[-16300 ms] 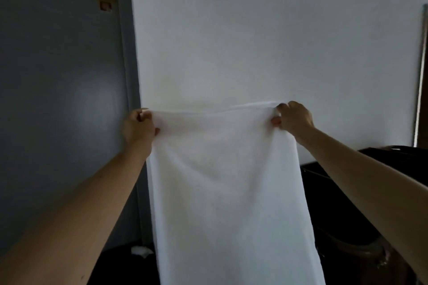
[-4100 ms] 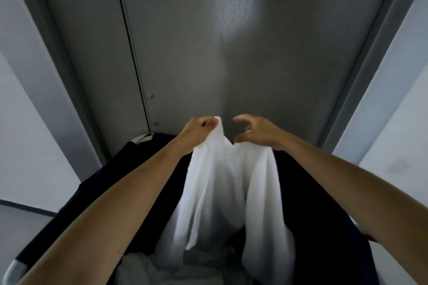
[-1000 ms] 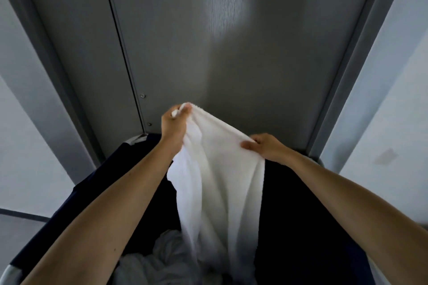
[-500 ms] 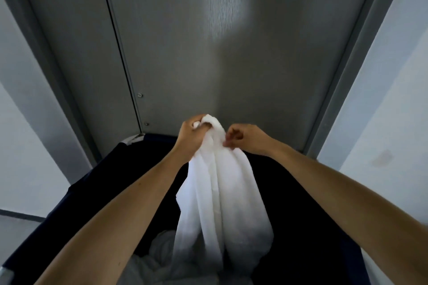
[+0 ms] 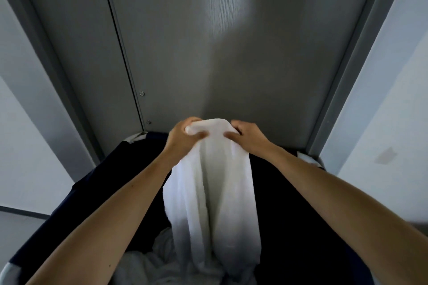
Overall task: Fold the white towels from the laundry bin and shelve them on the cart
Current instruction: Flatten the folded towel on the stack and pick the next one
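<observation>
A white towel (image 5: 213,203) hangs in loose vertical folds over the dark laundry bin (image 5: 301,227). My left hand (image 5: 183,139) grips its top edge on the left, and my right hand (image 5: 247,137) pinches the same edge on the right, a short span of cloth between them. The towel's lower end reaches down into the bin, where more crumpled white towels (image 5: 143,264) lie at the bottom. The cart is out of sight.
A grey door (image 5: 208,41) stands directly behind the bin, with its frame (image 5: 361,65) at the right. White walls (image 5: 393,111) flank it on both sides. The bin's pale rim corner (image 5: 136,137) shows at the back left.
Over the last second my hands came together at the towel's top edge, then spread slightly apart. The towel hangs a little wider than half a second ago.
</observation>
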